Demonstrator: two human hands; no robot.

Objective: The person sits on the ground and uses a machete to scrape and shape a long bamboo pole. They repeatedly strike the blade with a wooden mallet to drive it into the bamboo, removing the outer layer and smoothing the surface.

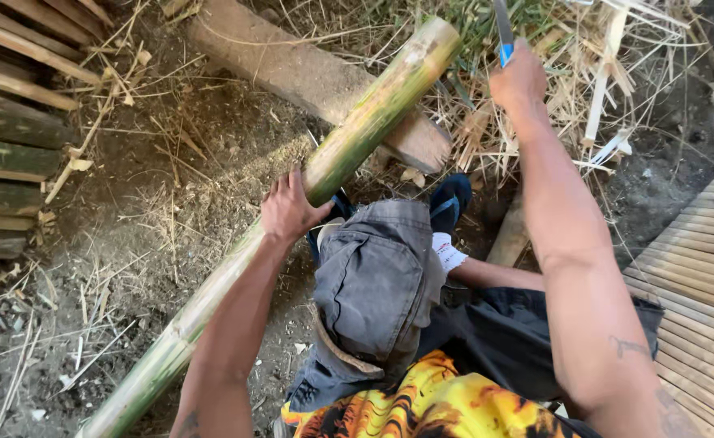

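The bamboo pole (292,219) lies slanted across the dirt, its far cut end propped up on a log (308,77) and its near end running down to the lower left. The left hand (290,209) presses on it at about the middle, fingers wrapped over the top to steady it. The right hand (519,81) is raised beyond the pole's far end, closed tight round the blue handle of a blade (503,28) that points up out of view. The person's knee in grey shorts (381,284) sits just beside the pole. Split bamboo strips (8,122) are stacked at left, a slatted bamboo platform (698,268) at right, dry straw (568,97) behind. To my eye the risk is the blade glancing off the smooth round skin towards the steadying hand or knee, or the pole rolling off the log under a blow.
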